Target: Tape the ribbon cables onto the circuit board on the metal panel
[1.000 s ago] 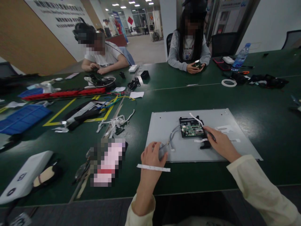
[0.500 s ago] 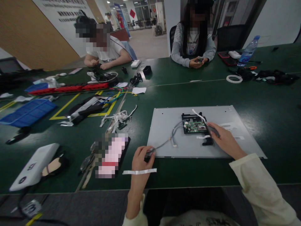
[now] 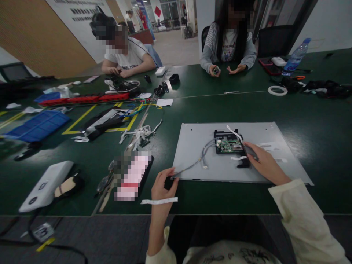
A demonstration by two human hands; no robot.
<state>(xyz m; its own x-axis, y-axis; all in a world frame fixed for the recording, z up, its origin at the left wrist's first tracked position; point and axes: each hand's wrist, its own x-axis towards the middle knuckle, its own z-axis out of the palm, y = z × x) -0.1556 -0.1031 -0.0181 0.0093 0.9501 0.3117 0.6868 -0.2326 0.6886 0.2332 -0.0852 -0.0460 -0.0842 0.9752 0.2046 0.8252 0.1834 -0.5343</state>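
Note:
A grey metal panel (image 3: 261, 132) lies flat on the green table before me. A small green circuit board (image 3: 228, 143) in a black frame sits on its middle. From the board a grey cable (image 3: 196, 161) runs left to the panel's near edge. My left hand (image 3: 162, 189) is closed, pinching the cable's dark end just off that edge; a white strip (image 3: 159, 201) crosses my wrist. My right hand (image 3: 262, 163) rests on the panel beside the board, fingers curled round a dark tool (image 3: 250, 152) whose tip points at the board.
A blurred flat object (image 3: 130, 176) and metal tools lie to the left. Farther left are a white device (image 3: 45, 185), a blue tray (image 3: 35, 125) and loose wires. Two seated people work at the far side. A tape roll (image 3: 277, 90) and water bottle (image 3: 295, 58) stand at the back right.
My left hand has drawn back off the panel toward the left, pulling the grey cable out straighter. My right hand has stayed by the board.

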